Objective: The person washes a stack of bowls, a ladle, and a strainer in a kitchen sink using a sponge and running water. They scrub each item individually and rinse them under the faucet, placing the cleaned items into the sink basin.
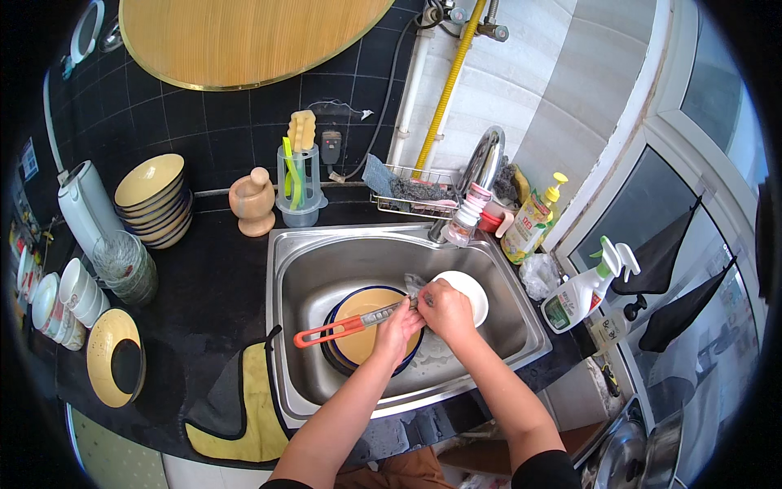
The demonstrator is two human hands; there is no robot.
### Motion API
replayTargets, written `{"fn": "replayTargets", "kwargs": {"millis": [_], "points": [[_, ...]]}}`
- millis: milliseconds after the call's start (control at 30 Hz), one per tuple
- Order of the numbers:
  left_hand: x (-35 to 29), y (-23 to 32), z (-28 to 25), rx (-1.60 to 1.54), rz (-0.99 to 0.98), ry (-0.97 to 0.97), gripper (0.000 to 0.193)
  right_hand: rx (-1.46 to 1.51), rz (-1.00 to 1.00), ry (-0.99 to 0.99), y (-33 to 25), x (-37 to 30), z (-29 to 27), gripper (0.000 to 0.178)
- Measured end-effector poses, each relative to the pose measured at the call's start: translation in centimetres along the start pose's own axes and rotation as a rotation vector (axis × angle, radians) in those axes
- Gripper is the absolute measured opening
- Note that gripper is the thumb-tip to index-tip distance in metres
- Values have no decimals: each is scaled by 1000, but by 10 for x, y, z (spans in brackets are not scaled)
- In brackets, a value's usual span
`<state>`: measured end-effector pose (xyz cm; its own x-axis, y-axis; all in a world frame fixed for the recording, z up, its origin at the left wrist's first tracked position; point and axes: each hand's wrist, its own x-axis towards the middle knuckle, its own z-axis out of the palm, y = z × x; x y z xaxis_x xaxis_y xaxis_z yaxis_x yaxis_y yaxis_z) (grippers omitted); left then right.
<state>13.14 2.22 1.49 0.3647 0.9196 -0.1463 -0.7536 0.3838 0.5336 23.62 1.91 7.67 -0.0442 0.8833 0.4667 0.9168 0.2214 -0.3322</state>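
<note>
Over the steel sink, my left hand is closed around a long metal utensil with an orange looped handle; its exact kind is unclear. The handle points left, and the metal part runs toward my right hand. My right hand is closed at that far end, its fingertips touching the left ones. A bit of something dark grey shows between them, too small to name. Below my hands, a cream bowl with a dark blue rim sits in the sink. A white bowl lies behind my right hand, partly hidden by it.
The faucet arches over the sink's back edge, beside a wire rack. Soap and spray bottles stand right. Stacked bowls, a mortar and a utensil holder stand left. A yellow-grey cloth lies by the sink.
</note>
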Motion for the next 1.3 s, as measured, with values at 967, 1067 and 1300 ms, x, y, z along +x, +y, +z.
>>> {"fn": "replayTargets", "kwargs": {"millis": [967,1067,1300], "points": [[-1,0,-6,-46,32,-48,32,-16,-355,-62,-8,-6,-15,4],[-3,-1,1,-21,-8,11,32,-118,-356,-52,-1,-5,-24,8],[-3,2,-2,1,-13,-42,37,-100,-336,-18,-9,-13,-9,8]]}}
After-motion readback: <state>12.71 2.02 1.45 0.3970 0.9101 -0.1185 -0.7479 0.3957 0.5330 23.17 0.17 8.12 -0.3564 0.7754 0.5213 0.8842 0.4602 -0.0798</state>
